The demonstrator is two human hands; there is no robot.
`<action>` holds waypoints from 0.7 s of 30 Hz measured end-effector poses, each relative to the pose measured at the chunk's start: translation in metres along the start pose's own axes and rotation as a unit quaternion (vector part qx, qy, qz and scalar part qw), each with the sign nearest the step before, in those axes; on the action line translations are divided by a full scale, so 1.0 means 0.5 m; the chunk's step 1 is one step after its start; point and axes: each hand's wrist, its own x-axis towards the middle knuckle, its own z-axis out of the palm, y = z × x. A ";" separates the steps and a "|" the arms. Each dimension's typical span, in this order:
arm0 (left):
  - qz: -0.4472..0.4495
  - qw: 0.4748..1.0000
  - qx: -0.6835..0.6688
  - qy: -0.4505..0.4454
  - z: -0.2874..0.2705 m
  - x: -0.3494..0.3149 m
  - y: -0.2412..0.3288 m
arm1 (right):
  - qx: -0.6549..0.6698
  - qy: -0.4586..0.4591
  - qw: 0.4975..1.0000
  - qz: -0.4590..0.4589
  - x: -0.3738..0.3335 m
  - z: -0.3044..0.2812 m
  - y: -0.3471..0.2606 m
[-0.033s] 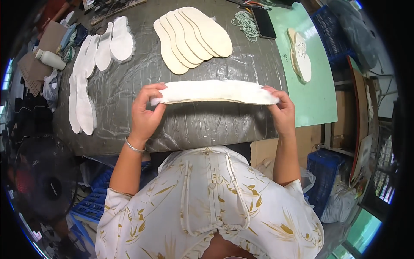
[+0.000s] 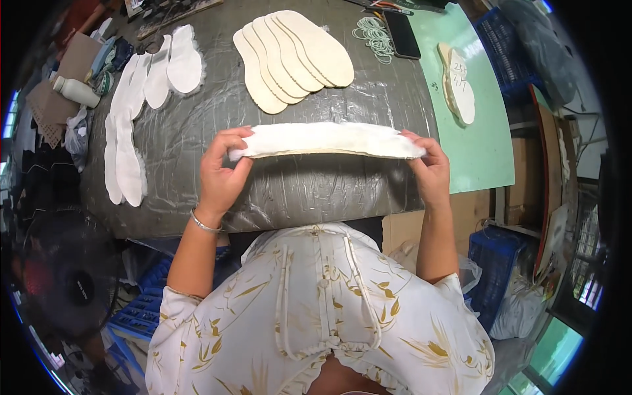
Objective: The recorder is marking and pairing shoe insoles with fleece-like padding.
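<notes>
Between my two hands a fluffy white insole (image 2: 329, 139) with a cream edge along its near side is held sideways above the table. My left hand (image 2: 222, 164) pinches its left end, thumb below and fingers above. Its right end is gripped the same way by my right hand (image 2: 431, 168). Beyond it lies a fanned-out pile of cream insoles (image 2: 296, 59), flat on the table and apart from my hands. To the left, several white fleecy insoles (image 2: 130, 158) overlap in a row on the table.
Dark plastic covers the table (image 2: 316, 197). A green board (image 2: 484, 158) on the right bears marked insole pieces (image 2: 459, 85). A phone (image 2: 403, 35) and a bundle of pale cord (image 2: 374, 39) lie at the back. A white bottle (image 2: 76, 91) is far left, a fan (image 2: 69, 276) below it.
</notes>
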 end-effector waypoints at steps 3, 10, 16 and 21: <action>-0.089 0.993 -0.069 0.018 0.003 0.001 -0.002 | 0.005 0.031 0.988 0.148 0.004 0.006 -0.022; -0.433 0.875 -0.215 0.010 0.007 0.040 -0.037 | 0.092 0.040 0.953 0.284 0.049 0.008 0.027; -0.419 0.868 -0.266 0.008 0.017 0.034 -0.045 | 0.106 0.021 0.947 0.302 0.049 -0.006 0.047; -0.417 0.871 -0.261 0.010 0.021 0.038 -0.045 | 0.110 0.045 0.948 0.295 0.051 0.007 0.041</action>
